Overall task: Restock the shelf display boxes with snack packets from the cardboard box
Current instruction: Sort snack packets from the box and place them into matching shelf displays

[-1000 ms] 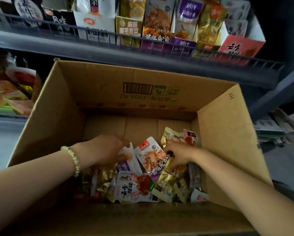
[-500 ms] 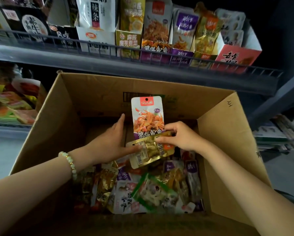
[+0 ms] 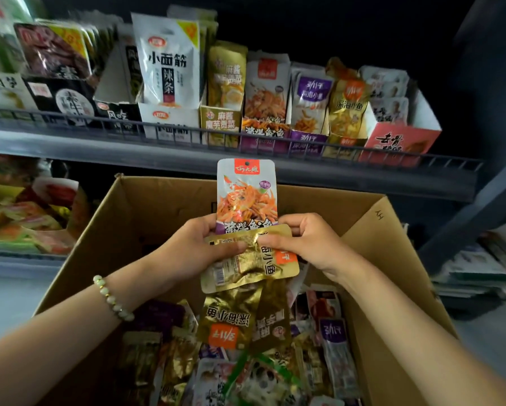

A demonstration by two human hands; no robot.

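Sorting step: we are holding picked packets above the cardboard box (image 3: pixel 146 218). Our left hand (image 3: pixel 196 247) and right hand (image 3: pixel 310 244) are both pinching, grips clamped on a gold packet (image 3: pixel 254 260) lying crosswise and a white-and-orange packet (image 3: pixel 245 194) standing behind it at 12 o'clock. Two hanging packets (image 3: pixel 228 315) are dangling at 6 o'clock. Next, we are judging, each kind is needing separating and lifting to its matching shelf box: the orange-fronted display box (image 3: pixel 265 131) at 12 o'clock, the gold display box (image 3: pixel 344 140) at 1 o'clock, both holding upright packets. The cardboard box is holding loose mixed packets (image 3: pixel 333 341).
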